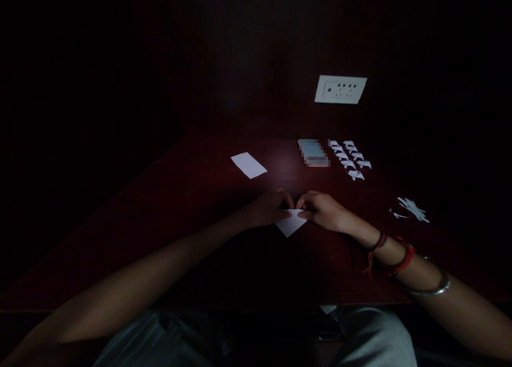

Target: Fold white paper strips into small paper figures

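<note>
Over the middle of the dark red table [192, 191], pinching a small white paper [288, 227] along its far edge with left hand [269, 207] and right hand [326, 211], close together, with thumbs on top and one corner toward the table's near edge. Beyond, can see a flat white sheet [248, 165] to the left; to the right, a pixelated phone [313, 152] beside rows of small folded papers [348, 164]. Farther right, thin white strips [414, 209] in a loose pile.
</note>
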Demonstrator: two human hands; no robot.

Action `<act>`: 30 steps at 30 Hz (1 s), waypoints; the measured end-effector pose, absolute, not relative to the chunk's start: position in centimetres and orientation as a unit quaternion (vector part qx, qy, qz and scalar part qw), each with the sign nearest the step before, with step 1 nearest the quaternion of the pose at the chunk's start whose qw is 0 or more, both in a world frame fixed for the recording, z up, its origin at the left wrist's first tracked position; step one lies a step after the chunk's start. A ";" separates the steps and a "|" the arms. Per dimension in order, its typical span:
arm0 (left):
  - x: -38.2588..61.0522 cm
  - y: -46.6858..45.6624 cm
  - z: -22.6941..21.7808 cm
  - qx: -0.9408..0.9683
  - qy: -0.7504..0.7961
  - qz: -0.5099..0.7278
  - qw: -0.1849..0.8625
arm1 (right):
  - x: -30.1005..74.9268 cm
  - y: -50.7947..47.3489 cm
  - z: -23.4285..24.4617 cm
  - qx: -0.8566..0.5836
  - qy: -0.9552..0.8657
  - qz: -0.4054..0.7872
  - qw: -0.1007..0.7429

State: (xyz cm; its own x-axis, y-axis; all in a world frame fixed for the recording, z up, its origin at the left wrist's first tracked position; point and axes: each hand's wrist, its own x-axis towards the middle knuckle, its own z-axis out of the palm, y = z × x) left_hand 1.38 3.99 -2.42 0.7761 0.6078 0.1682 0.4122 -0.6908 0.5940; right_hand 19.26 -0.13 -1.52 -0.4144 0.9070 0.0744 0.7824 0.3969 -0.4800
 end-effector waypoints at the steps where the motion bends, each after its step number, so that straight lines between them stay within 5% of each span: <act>1: 1.4 4.0 -2.4 0.904 0.280 0.178 0.270 | 19.2 -0.2 -1.5 -0.512 -0.822 0.186 0.166; 21: 1.8 3.8 -2.8 0.904 0.299 0.202 0.228 | 19.0 -0.5 -2.4 -0.469 -0.834 0.120 0.266; 30: 1.0 4.5 -2.2 0.951 0.189 0.174 0.171 | 19.6 -0.6 -2.5 -0.410 -0.891 0.021 0.196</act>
State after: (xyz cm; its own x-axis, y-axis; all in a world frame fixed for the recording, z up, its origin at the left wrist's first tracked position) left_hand 1.05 4.50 -2.24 0.8679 0.4194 0.2663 0.3007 -0.8701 0.3905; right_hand 19.58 -0.59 -2.53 -0.5876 0.7379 0.3319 0.7214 0.6636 -0.1980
